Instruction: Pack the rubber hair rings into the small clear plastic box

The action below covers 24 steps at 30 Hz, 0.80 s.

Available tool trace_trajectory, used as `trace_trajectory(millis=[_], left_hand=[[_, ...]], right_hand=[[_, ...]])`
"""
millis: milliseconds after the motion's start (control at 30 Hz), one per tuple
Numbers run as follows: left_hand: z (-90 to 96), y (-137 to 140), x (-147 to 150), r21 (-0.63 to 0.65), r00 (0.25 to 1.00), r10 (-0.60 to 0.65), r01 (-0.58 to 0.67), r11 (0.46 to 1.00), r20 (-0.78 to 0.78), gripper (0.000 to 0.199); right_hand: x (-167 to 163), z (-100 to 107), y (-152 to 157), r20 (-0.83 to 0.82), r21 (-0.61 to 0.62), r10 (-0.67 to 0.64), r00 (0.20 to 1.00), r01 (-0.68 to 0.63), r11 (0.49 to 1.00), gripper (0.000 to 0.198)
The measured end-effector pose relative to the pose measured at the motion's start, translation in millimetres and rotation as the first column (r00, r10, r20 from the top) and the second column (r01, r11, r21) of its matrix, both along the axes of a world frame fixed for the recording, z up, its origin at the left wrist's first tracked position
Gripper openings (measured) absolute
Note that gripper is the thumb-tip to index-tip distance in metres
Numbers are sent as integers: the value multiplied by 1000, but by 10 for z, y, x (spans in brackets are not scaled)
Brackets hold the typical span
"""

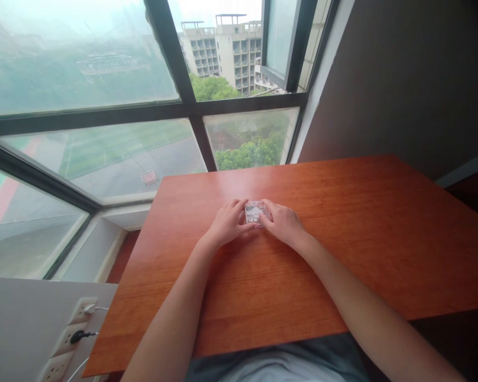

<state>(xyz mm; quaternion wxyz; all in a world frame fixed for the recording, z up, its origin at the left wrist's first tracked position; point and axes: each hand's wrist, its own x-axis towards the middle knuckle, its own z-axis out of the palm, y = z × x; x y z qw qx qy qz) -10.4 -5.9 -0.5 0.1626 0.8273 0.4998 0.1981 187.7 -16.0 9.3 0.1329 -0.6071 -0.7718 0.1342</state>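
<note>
Glossy reddish tabletop (pixel 382 239) across the lower frame, windows (pixel 83 58) filling the upper left, dark wall (pixel 414 79) at upper right, my left grip (pixel 228 220) and my right grip (pixel 284 222) half-curled, both grasping a clear box (pixel 253 213) near frame centre

The table (pixel 382 233) looks smooth, glossy wood; the case (pixel 254 210), clear shiny plastic.

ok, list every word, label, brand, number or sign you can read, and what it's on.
No readable text in view.
Small clear item: dark and white marks, too small and blurred to tell if they're lettering.
Wall sockets: no markings I can make out.
</note>
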Motion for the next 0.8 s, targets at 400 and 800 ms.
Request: trace_trajectory(millis=[400, 800], left_hand=[[-4, -5, 20, 25, 1000, -1, 2, 1000, -22, 77], [-25, 9, 22, 10, 1000, 15, -15, 1000, 16, 89]], right_hand=[[205, -86, 99, -150, 212, 386, 910, -351, 912, 48], [222, -139, 127, -131, 240, 414, 901, -377, 895, 44]])
